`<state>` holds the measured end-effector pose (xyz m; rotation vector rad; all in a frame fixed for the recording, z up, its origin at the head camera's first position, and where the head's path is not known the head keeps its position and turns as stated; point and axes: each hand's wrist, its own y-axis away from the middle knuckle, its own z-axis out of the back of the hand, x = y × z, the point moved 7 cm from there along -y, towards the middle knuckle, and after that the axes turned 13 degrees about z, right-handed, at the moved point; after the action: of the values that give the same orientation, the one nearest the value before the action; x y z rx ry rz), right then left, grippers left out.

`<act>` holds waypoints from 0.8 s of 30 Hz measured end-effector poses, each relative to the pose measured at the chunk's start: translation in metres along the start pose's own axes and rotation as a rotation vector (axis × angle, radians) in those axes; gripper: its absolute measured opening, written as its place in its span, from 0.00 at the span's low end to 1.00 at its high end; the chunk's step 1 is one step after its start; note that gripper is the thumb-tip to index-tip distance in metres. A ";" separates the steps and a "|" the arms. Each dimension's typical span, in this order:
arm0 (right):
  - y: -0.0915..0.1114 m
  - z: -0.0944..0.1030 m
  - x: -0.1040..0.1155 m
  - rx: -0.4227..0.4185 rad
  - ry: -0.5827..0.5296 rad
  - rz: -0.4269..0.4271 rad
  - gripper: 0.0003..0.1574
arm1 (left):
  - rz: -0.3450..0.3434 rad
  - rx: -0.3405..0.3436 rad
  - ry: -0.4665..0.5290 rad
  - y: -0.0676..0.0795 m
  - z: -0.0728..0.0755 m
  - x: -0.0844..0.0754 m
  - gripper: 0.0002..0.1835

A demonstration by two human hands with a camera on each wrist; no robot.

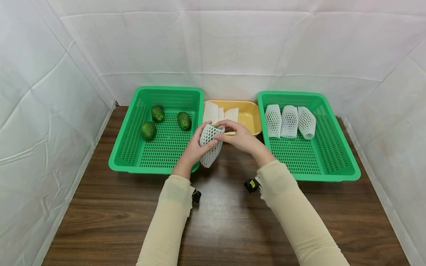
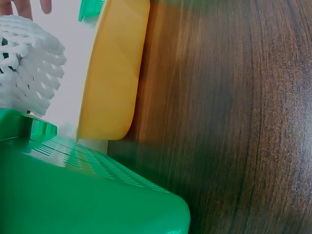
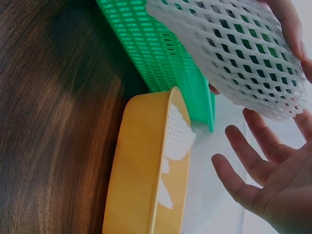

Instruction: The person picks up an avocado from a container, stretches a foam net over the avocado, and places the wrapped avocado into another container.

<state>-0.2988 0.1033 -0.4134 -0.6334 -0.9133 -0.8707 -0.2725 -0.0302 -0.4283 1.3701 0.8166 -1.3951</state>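
Note:
In the head view, my left hand (image 1: 193,147) grips a white foam net sleeve (image 1: 210,142) with a green fruit inside it. The fruit shows through the mesh, and the sleeve's loose end hangs below. My right hand (image 1: 242,139) pinches the sleeve's upper edge between thumb and finger. Up close in the right wrist view, the foam sleeve (image 3: 243,56) is stretched round the fruit, while several right-hand fingers (image 3: 248,168) spread out below it. The left wrist view catches only part of the sleeve (image 2: 36,68).
At left, a green basket (image 1: 128,168) holds three dark green fruits (image 1: 148,130). Behind the hands, a yellow bin (image 1: 251,115) contains white foam sleeves (image 1: 232,114). A second green basket (image 1: 339,176) at right holds three sleeved pieces (image 1: 288,121). White sheeting surrounds the wooden table (image 1: 219,229).

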 end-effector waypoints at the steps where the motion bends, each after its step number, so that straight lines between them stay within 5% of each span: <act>1: 0.000 -0.001 0.000 0.005 -0.002 -0.003 0.25 | 0.003 -0.001 0.001 0.000 0.000 0.000 0.36; 9: 0.000 -0.007 -0.004 -0.002 -0.070 -0.054 0.26 | -0.004 -0.030 -0.004 -0.016 0.003 0.023 0.42; 16: 0.002 0.015 -0.003 -0.205 -0.080 -0.060 0.28 | -0.061 -0.012 0.076 -0.018 0.001 0.026 0.53; 24: 0.002 0.017 -0.001 -0.217 -0.005 -0.036 0.26 | -0.014 0.000 0.075 -0.016 0.001 0.023 0.37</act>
<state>-0.3048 0.1179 -0.4065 -0.8084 -0.8431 -1.0097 -0.2854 -0.0309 -0.4530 1.4262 0.8767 -1.3608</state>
